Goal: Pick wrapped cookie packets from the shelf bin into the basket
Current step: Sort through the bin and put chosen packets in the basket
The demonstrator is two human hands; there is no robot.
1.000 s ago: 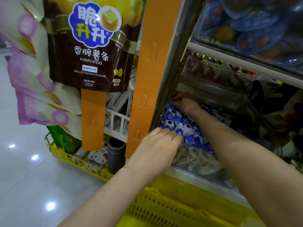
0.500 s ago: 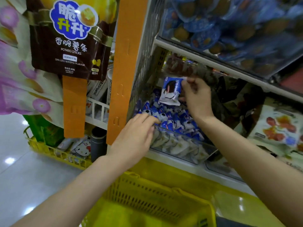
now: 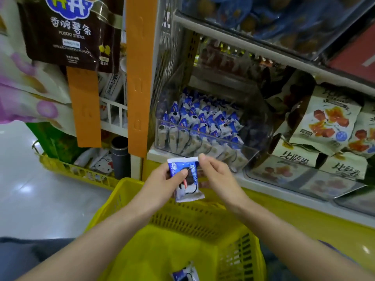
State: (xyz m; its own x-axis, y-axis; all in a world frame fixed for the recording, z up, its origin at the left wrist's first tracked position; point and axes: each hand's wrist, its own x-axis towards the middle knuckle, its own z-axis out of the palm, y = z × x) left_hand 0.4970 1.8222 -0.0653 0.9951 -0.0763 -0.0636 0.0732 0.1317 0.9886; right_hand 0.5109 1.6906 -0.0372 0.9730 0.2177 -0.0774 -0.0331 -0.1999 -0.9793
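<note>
Risk: the cookie packet (image 3: pixel 189 189) hangs over the far rim of the basket (image 3: pixel 192 220), at the basket's 12 o'clock, not over its middle. Let go here, it could clip the rim and drop between basket and shelf. The wrapper looks slick, so a corner pinch alone may slip.

Left hand (image 3: pixel 158 183) grips the packet from its 9 o'clock, thumb across the front. Right hand (image 3: pixel 217 175) pinches the top corner at the packet's 1 o'clock. The shelf bin (image 3: pixel 257 128) sits beyond at 12 o'clock. A second packet (image 3: pixel 185 274) lies in the basket at 6 o'clock.
</note>
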